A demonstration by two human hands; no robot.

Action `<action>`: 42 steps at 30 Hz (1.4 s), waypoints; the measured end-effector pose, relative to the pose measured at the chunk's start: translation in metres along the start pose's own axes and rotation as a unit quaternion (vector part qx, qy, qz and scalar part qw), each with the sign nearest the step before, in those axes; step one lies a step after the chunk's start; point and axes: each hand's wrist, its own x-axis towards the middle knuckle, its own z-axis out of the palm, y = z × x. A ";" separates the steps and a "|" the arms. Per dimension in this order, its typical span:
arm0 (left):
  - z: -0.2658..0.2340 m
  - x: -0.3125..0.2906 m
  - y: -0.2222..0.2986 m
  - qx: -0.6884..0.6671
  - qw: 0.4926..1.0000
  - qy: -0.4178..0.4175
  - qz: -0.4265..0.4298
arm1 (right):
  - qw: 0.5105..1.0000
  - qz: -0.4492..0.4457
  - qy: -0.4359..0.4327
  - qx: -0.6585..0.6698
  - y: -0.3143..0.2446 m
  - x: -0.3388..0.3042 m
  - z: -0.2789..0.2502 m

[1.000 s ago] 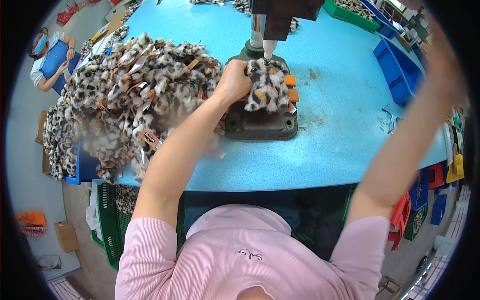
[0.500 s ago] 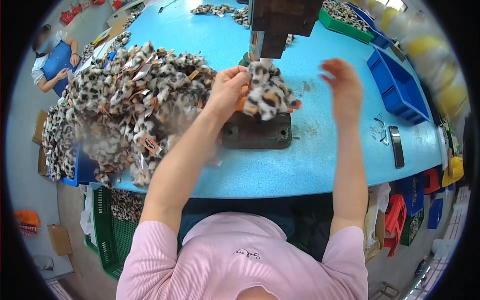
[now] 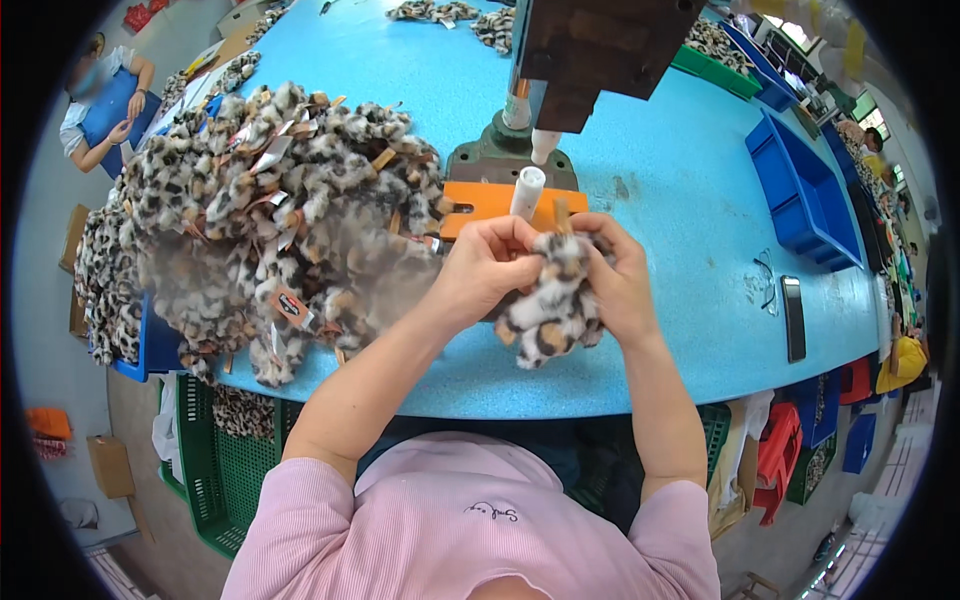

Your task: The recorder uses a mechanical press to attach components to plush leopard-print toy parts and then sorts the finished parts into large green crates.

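A spotted plush piece (image 3: 553,305) in white, black and tan hangs in front of the press, held between both hands. My left hand (image 3: 492,268) pinches its upper left edge, fingers closed. My right hand (image 3: 618,280) grips its right side, with a small tan tab (image 3: 562,215) standing up between the hands. Just beyond them is the bench press (image 3: 600,55), with a white upper tip (image 3: 545,146) above a white lower post (image 3: 527,190). An orange plate (image 3: 490,199) lies across its base. Left of my hands rises a big pile of similar plush pieces (image 3: 320,215).
Blue bins (image 3: 800,190) and a green tray (image 3: 715,72) stand at the right and back right of the blue table (image 3: 680,330). A phone (image 3: 793,318) and glasses (image 3: 767,283) lie at right. Below left is a green crate (image 3: 230,470). A co-worker (image 3: 105,105) sits far left.
My left hand has drawn the plush piece off the press toward me, uncovering the lower post and orange plate. My right hand has come in from the right and taken hold of it.
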 end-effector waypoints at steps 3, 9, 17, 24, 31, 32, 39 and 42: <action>-0.002 0.009 0.004 0.157 0.981 0.107 0.033 | 0.976 -0.089 0.106 -0.167 0.005 0.024 0.008; -0.020 0.052 0.018 0.206 0.956 0.176 0.110 | 0.939 -0.111 0.146 -0.291 0.016 0.091 0.017; -0.044 0.065 0.016 0.159 0.972 0.150 0.080 | 0.949 -0.114 0.052 -0.291 0.032 0.119 0.010; -0.031 0.057 0.018 0.088 0.972 0.141 0.169 | 0.981 -0.182 0.055 -0.030 0.036 0.105 0.005; -0.036 0.052 0.000 -0.130 0.983 0.030 0.129 | 0.950 -0.269 0.091 -0.131 0.035 0.079 -0.004; -0.033 0.044 -0.004 -0.135 0.985 0.039 0.105 | 0.977 -0.202 0.070 0.013 0.040 0.072 0.001; -0.010 0.003 0.016 0.056 0.993 -0.011 0.099 | 0.994 -0.009 -0.109 -0.013 -0.005 0.016 -0.027; -0.009 -0.026 0.001 0.309 0.934 -0.041 0.176 | 0.818 -0.471 -0.121 -0.308 -0.015 -0.019 -0.028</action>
